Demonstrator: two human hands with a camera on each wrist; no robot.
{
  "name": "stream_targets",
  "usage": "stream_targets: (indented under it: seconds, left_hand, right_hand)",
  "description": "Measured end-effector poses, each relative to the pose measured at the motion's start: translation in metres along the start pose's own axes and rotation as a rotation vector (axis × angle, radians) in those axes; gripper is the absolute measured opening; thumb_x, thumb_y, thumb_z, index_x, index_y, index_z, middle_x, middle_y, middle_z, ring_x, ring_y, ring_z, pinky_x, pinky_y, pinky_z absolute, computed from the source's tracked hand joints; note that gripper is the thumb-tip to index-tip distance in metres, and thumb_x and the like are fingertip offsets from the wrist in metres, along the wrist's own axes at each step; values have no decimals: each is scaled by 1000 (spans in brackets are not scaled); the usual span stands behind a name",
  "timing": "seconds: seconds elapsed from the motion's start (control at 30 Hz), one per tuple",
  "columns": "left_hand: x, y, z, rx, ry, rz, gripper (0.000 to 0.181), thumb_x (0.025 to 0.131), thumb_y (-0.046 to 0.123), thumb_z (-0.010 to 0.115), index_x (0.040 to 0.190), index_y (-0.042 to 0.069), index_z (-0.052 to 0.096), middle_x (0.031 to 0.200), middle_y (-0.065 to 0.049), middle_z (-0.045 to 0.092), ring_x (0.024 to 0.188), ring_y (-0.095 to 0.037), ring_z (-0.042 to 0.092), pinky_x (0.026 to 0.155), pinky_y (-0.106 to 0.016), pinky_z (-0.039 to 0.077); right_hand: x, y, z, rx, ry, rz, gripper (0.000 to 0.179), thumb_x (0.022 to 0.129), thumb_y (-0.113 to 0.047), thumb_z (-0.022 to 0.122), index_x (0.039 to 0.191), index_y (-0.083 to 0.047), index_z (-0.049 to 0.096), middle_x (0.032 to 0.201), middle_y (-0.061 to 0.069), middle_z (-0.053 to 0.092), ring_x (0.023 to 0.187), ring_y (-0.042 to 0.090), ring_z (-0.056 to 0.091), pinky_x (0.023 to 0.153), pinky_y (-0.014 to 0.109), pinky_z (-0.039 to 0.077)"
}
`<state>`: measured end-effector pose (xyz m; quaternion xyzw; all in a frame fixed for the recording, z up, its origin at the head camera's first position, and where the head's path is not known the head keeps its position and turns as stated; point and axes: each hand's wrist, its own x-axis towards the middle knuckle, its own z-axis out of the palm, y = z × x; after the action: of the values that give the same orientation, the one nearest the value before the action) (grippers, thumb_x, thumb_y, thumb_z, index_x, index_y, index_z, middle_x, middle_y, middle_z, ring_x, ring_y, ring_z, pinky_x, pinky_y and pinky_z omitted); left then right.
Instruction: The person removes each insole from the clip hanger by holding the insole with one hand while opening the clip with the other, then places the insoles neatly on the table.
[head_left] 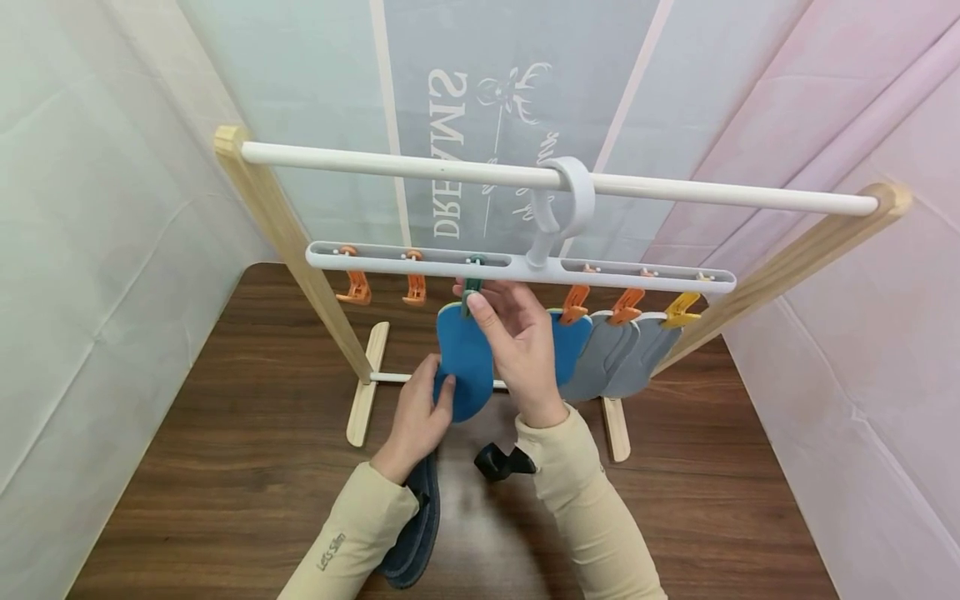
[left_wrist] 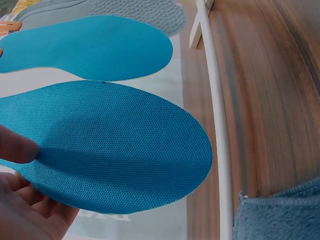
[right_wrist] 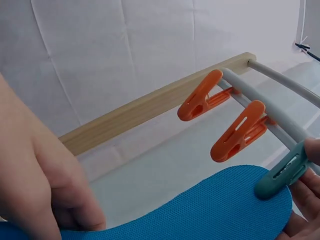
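Observation:
My left hand [head_left: 420,417] pinches a blue insole [head_left: 467,367] by its lower edge, thumb on the front face. At the insole's upper end, my right hand [head_left: 525,346] grips a green clothespin [right_wrist: 282,175] whose jaws overlap the insole's edge. That clothespin hangs from a white clip hanger [head_left: 427,260]. A second blue insole [head_left: 568,346] hangs just right of my right hand from an orange clothespin [head_left: 575,304]. In the left wrist view, the held insole's mesh face [left_wrist: 125,145] shows large.
Two grey insoles [head_left: 645,367] hang farther right from orange and yellow clothespins [head_left: 681,309]. Two orange clothespins [right_wrist: 240,132] hang bare at the left. The hanger hooks over a white rod [head_left: 435,169] on a wooden stand. Dark slippers [head_left: 414,533] lie below my left forearm.

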<state>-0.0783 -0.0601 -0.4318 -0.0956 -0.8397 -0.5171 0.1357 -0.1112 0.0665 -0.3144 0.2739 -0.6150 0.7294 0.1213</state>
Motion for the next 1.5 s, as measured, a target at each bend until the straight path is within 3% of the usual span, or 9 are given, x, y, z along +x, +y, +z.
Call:
stream_targets:
  seconds: [0.47, 0.7, 0.9, 1.07, 1.27, 1.5]
  left_hand:
    - [-25, -6, 8, -10, -45, -16, 19, 97, 4, 51, 114, -1, 55, 104, -16, 61, 95, -29, 62, 77, -45, 53]
    - [-42, -11, 15, -78, -72, -104, 19, 97, 5, 51, 115, 2, 56, 103, -13, 62, 92, -25, 63, 74, -36, 52]
    - [-51, -14, 18, -49, -77, -147, 18, 96, 4, 53, 113, 2, 57, 100, -12, 63, 89, -23, 62, 73, -34, 50]
    - [-56, -16, 19, -52, -87, -161, 17, 96, 4, 53, 112, 2, 57, 99, -11, 62, 85, -20, 60, 70, -31, 49]
    - [-60, -18, 21, -49, -89, -186, 20, 97, 5, 52, 115, 1, 57, 104, -13, 63, 91, -25, 62, 73, -35, 50]
    - [-68, -21, 26, -66, -169, -233, 24, 98, 5, 51, 121, -1, 53, 110, -19, 62, 100, -35, 62, 80, -44, 51]
  right_hand:
    - [2, -3, -1, 31, 2, -1, 23, 97, -15, 57, 119, -7, 61, 113, 34, 59, 108, 30, 63, 101, 45, 47]
    - [3, -4, -3, 9, -13, 12, 31, 97, -13, 56, 124, 3, 56, 118, 28, 61, 111, 31, 62, 102, 44, 46]
    - [0, -5, -4, -21, -52, 21, 38, 96, -9, 57, 131, 6, 50, 126, 30, 56, 116, 34, 59, 100, 43, 48]
    - [0, -4, -3, -5, -73, 2, 43, 97, -15, 57, 132, 7, 48, 128, 34, 53, 118, 31, 58, 102, 43, 46]
    - [0, -4, -4, -16, -68, 22, 51, 94, -28, 61, 132, 6, 51, 128, 30, 55, 118, 26, 59, 102, 42, 47]
    - [-1, -6, -5, 29, -64, 77, 51, 92, -29, 65, 132, 0, 53, 129, 21, 58, 121, 28, 57, 104, 42, 45]
